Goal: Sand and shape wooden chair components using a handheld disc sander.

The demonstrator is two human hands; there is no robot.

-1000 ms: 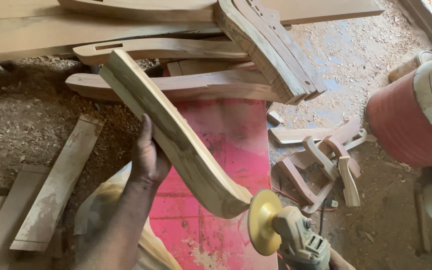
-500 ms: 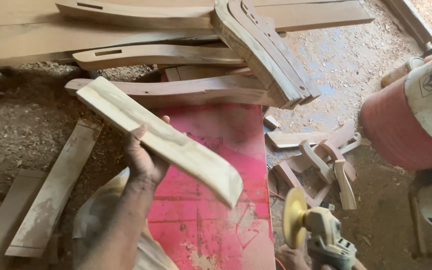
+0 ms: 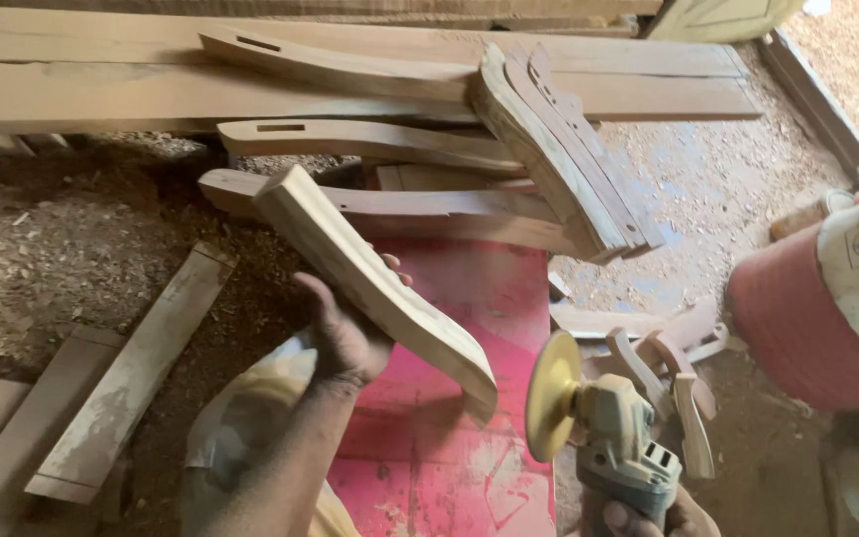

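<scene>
My left hand [image 3: 345,333] grips a curved, pale wooden chair piece [image 3: 380,288] around its middle and holds it slanted above a red bench top [image 3: 469,318]. The piece's lower, rounded end points down to the right. My right hand [image 3: 648,517], only partly in view at the bottom edge, holds an angle grinder [image 3: 613,443] with a yellow sanding disc [image 3: 552,396]. The disc stands a short way right of the piece's lower end, apart from it.
Several similar curved wooden pieces [image 3: 549,149] lie stacked behind the bench on long planks [image 3: 101,80]. A red and white drum [image 3: 817,298] stands at right. Small offcuts [image 3: 668,368] and boards [image 3: 121,388] lie on the sawdust-covered floor.
My left hand turned the wooden piece from flat face up onto its edge and brought its lower end near the disc. The grinder moved slightly left and up; the view shifted.
</scene>
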